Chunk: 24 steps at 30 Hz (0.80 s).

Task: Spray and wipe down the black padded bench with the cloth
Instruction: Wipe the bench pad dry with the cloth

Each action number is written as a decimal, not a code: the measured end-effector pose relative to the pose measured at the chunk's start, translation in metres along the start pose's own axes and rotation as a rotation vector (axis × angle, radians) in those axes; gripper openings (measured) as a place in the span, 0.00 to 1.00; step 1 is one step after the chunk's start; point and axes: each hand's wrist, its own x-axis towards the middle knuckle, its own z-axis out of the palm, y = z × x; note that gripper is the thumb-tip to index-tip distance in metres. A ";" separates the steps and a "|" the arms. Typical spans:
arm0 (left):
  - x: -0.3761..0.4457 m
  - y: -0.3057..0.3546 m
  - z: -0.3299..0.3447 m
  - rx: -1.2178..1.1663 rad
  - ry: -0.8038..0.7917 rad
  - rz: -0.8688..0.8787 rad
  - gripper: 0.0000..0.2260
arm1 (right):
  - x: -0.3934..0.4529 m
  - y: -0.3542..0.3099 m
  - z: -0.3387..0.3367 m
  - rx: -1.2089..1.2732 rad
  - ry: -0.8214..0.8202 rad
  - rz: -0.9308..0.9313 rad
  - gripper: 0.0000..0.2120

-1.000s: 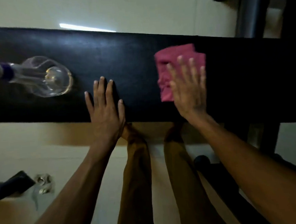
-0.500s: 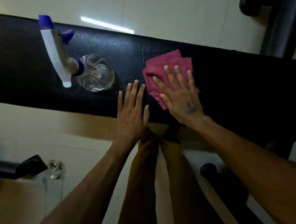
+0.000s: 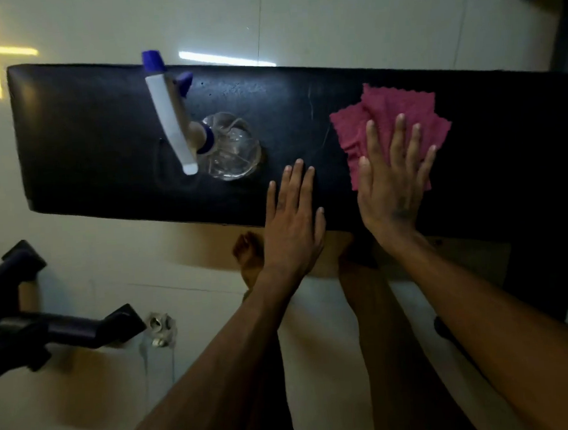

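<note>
The black padded bench [image 3: 98,143] runs across the view, its left end visible. A pink cloth [image 3: 399,114] lies flat on it right of centre. My right hand [image 3: 393,181] presses flat on the cloth's near part, fingers spread. My left hand [image 3: 293,221] rests palm down on the bench's near edge, just left of the cloth, holding nothing. A clear spray bottle [image 3: 229,151] with a white and blue trigger head [image 3: 170,112] stands on the bench left of my hands.
Black metal gym frame parts [image 3: 60,331] stand on the tiled floor at lower left, near a small floor drain [image 3: 159,325]. Dark equipment fills the upper right corner [image 3: 563,15]. My legs and bare feet are below the bench's near edge.
The view has shifted left, showing the bench's left end and the whole bottle. My right hand has kept sliding the cloth over the bench; my left hand stays flat beside it.
</note>
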 end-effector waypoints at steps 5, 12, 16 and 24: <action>-0.017 -0.046 -0.011 0.017 -0.084 0.194 0.29 | -0.008 -0.002 0.000 -0.100 -0.071 -0.287 0.27; -0.046 -0.147 -0.030 0.141 -0.103 0.347 0.28 | -0.033 -0.087 0.028 -0.084 0.005 -0.037 0.27; -0.048 -0.180 -0.038 0.167 -0.082 0.375 0.27 | -0.026 -0.073 0.021 -0.113 -0.038 -0.161 0.26; -0.053 -0.225 -0.051 0.152 -0.042 0.289 0.28 | -0.049 -0.107 0.038 -0.105 -0.002 -0.181 0.26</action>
